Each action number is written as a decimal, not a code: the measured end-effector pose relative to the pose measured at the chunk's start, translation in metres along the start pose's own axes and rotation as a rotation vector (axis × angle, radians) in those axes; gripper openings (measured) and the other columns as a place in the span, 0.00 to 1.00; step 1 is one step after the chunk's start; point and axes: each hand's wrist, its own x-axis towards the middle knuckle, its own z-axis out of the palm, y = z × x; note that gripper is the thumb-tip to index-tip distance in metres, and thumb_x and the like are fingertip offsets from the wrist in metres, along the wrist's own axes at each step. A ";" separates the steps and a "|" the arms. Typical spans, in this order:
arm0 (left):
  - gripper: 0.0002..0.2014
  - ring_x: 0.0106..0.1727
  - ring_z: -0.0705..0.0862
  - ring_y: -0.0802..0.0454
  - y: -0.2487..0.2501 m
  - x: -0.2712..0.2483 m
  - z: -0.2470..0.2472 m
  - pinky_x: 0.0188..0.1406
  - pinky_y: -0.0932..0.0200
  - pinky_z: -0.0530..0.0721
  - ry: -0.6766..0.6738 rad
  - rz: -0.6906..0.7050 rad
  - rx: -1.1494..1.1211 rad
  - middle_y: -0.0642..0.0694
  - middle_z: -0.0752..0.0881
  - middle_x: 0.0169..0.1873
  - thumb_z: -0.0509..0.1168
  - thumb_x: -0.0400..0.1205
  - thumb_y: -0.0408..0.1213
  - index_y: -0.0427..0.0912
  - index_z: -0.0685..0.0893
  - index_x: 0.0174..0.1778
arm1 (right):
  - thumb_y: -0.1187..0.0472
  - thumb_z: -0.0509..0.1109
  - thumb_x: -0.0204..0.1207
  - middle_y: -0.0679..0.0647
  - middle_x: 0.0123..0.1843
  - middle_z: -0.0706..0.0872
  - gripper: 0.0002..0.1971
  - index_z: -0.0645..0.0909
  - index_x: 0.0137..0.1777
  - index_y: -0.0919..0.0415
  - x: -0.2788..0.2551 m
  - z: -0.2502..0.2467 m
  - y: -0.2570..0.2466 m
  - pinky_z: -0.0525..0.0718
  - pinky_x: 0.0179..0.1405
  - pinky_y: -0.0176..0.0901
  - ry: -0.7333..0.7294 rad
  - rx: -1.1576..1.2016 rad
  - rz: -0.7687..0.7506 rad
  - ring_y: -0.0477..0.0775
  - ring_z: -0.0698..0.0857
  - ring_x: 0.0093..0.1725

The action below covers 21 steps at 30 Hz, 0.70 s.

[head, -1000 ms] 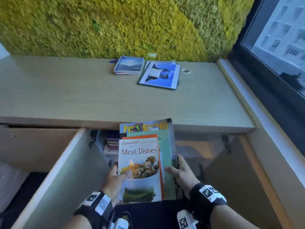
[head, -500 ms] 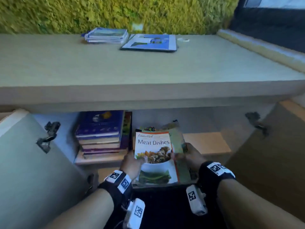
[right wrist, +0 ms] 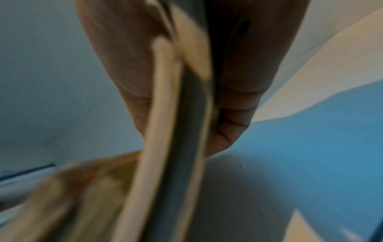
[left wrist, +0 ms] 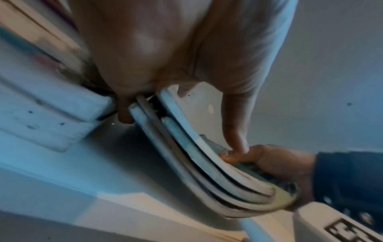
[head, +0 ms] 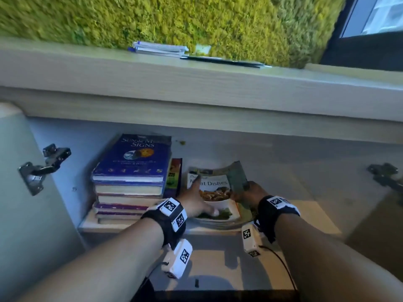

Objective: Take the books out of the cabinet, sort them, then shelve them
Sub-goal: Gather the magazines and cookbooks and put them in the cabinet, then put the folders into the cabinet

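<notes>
A thin stack of books with "Meat Dishes" (head: pixel 216 186) on top lies on the cabinet shelf (head: pixel 294 205), just right of a taller book pile (head: pixel 130 188). My left hand (head: pixel 201 198) rests flat on the cover, index finger straight and thumb spread. My right hand (head: pixel 246 190) grips the stack's right edge and bends it upward. In the left wrist view the curved book edges (left wrist: pixel 196 163) run from my thumb (left wrist: pixel 234 122) to the right hand (left wrist: pixel 269 163). The right wrist view shows those edges (right wrist: pixel 165 131) pinched between my fingers (right wrist: pixel 234 114).
A blue "Sun & Moon Signs" book (head: pixel 135 158) tops the pile, with a dark book (head: pixel 174 173) wedged beside it. More books (head: pixel 159 49) and a flat magazine (head: pixel 224 61) lie on the countertop. Both cabinet doors stand open, with hinges (head: pixel 41 168) (head: pixel 386 177) showing.
The stack went down from in front of the countertop into the cabinet and onto the shelf. My left hand shifted from holding its left edge to lying on the cover. The right edge now curls up.
</notes>
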 end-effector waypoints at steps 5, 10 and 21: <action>0.61 0.89 0.41 0.36 0.003 -0.009 0.011 0.86 0.40 0.61 -0.056 -0.035 0.367 0.40 0.35 0.88 0.83 0.66 0.45 0.69 0.48 0.86 | 0.44 0.78 0.71 0.58 0.57 0.90 0.20 0.84 0.55 0.57 0.027 0.002 0.012 0.82 0.39 0.40 -0.034 -0.324 0.035 0.56 0.88 0.50; 0.48 0.89 0.37 0.37 0.019 -0.011 0.018 0.88 0.34 0.50 -0.170 -0.032 0.615 0.41 0.36 0.89 0.74 0.77 0.33 0.64 0.55 0.87 | 0.36 0.75 0.64 0.62 0.65 0.84 0.36 0.83 0.68 0.57 0.028 0.000 0.028 0.84 0.54 0.45 -0.076 -0.372 0.004 0.63 0.86 0.60; 0.44 0.88 0.45 0.29 0.018 0.003 0.016 0.87 0.33 0.50 -0.209 -0.049 0.738 0.43 0.50 0.89 0.76 0.76 0.45 0.64 0.61 0.86 | 0.36 0.60 0.79 0.59 0.85 0.69 0.34 0.70 0.83 0.48 -0.013 0.020 0.059 0.67 0.81 0.50 0.074 -0.557 -0.182 0.64 0.70 0.81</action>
